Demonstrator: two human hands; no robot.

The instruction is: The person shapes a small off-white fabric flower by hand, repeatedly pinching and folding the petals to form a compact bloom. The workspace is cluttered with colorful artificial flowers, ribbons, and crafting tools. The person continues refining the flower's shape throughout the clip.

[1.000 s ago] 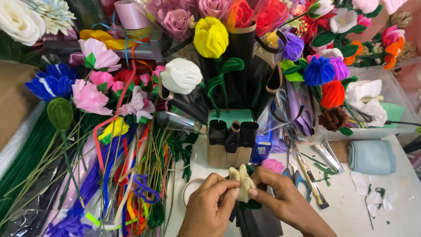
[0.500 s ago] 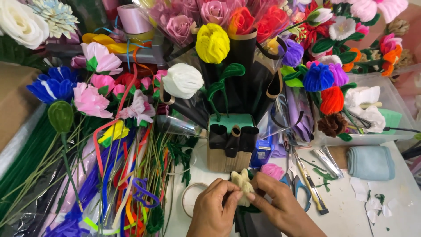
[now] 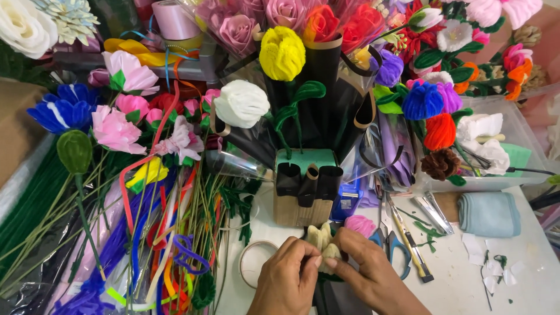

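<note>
Both hands, left hand (image 3: 287, 274) and right hand (image 3: 366, 269), pinch shut on cream chenille flower (image 3: 324, 240) between them, just below wooden holder (image 3: 305, 192); squeezing may crush petals, or knock tape roll (image 3: 255, 261) beside left.

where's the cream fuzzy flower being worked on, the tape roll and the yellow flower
cream fuzzy flower (image 3: 324, 240): head view, on its petals between both hands
tape roll (image 3: 248, 258): head view, on its left rim
yellow flower (image 3: 282, 53): head view, middle of the bloom
</note>
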